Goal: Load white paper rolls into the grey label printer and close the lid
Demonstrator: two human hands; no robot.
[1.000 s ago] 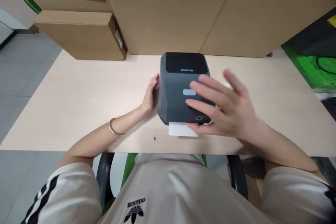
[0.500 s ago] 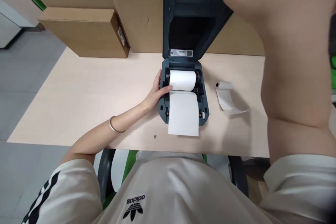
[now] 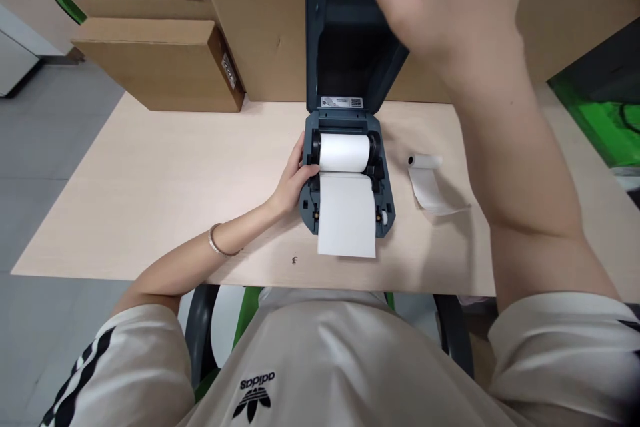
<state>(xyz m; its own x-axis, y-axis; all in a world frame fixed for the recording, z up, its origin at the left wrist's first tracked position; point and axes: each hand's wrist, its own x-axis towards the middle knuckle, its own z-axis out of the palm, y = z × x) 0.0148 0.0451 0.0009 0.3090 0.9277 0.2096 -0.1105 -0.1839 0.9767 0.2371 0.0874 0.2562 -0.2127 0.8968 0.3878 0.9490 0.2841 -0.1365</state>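
A dark grey label printer stands open on the light wooden table. Its lid is tilted up and back. Inside lies a white paper roll, with a white strip of paper running out over the front. My left hand rests against the printer's left side, thumb on the inner edge by the roll, fingers curved. My right hand is raised at the top of the lid, fingers wrapped over its edge. A smaller, nearly spent paper roll lies on the table to the printer's right.
Several brown cardboard boxes are stacked along the table's far edge behind the printer. A green and black object sits at the right. The near table edge meets my body and a chair below.
The printer's lid was shut one second ago; now it stands open with the roll exposed. My right hand went from the lid's top up to its raised edge. My left hand shifted slightly onto the inner edge.
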